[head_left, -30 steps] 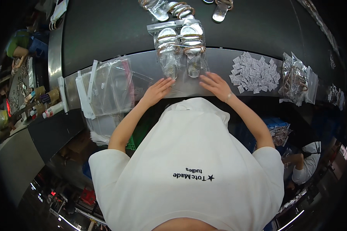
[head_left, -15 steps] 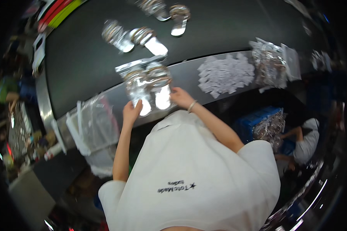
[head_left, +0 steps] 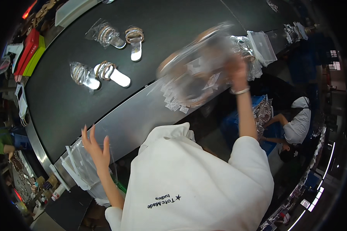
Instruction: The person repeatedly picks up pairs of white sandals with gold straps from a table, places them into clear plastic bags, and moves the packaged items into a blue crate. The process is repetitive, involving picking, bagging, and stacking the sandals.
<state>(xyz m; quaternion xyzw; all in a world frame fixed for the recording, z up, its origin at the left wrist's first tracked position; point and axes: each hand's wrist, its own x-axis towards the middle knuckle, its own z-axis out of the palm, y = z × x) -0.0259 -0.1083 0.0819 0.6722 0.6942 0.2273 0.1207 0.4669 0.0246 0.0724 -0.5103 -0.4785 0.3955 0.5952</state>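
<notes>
My right hand [head_left: 237,71], smeared by motion, grips one end of a clear plastic bag of sandals [head_left: 196,54]. The bag is blurred too and hangs over the small white paper slips [head_left: 173,102] on the metal ledge, hiding part of them. Lifted at the left, my left hand [head_left: 96,148] is empty with its fingers spread. Just below it lies a stack of clear plastic bags [head_left: 79,169]. On the dark belt rest two pairs of sandals with silvery insoles, including one bare sandal [head_left: 121,78] and one wrapped sandal [head_left: 106,35].
Filled silvery packages [head_left: 254,71] and a flat clear packet [head_left: 264,50] lie at the ledge's right. Beyond it, another person [head_left: 300,123] reaches into a blue crate [head_left: 235,123]. Red and green boxes [head_left: 32,57] stand at the far left. The metal ledge [head_left: 123,119] borders the dark belt.
The sandal bag has swung from in front of me to the right in my right hand. My left hand has let go and moved left. The belt sandals appear further left and lower.
</notes>
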